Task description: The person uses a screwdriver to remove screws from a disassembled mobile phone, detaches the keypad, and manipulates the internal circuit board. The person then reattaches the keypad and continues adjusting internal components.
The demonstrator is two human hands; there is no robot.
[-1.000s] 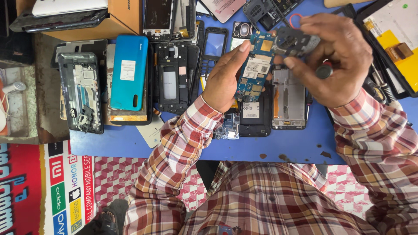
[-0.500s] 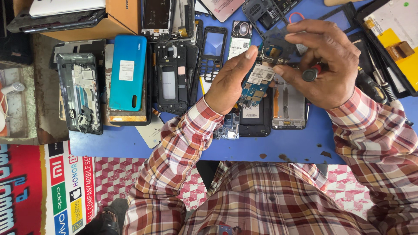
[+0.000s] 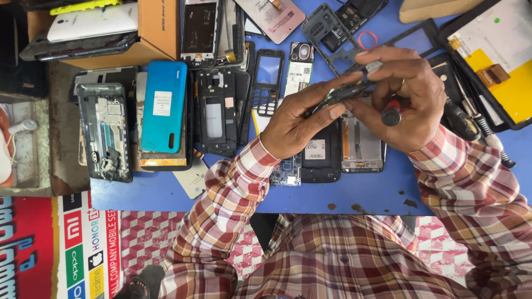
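**Fingers pinched on a phone part above a blue bench**

Fingertips (image 3: 338, 108) of the left hand (image 3: 296, 124) are pressed together on the near end of a thin dark phone circuit part (image 3: 344, 93), held edge-on just right of the frame's centre. The right hand (image 3: 404, 99) closes over the part's far end from above, thumb and forefinger clamped on it, while its curled lower fingers also trap a small screwdriver with a red and black handle (image 3: 392, 113) against the palm. Both hands hover over the blue work surface (image 3: 360, 194), directly above a black phone body with a white label (image 3: 320, 152) and a stripped grey phone frame (image 3: 363, 144) lying side by side.

At upper left, an open brown cardboard box (image 3: 158, 30) holds a white phone back cover (image 3: 91, 22), with darker flat pieces stacked under it. At the left edge a grey tray (image 3: 41, 160) holds what looks like a white earphone (image 3: 19, 127); the rest of its contents cannot be made out.

Left of centre lie a teal phone back cover (image 3: 164, 105), a black inner phone frame (image 3: 215, 113) and a black keypad bezel (image 3: 267, 83). Along the right edge sits a black tablet panel with yellow foil (image 3: 499, 66).
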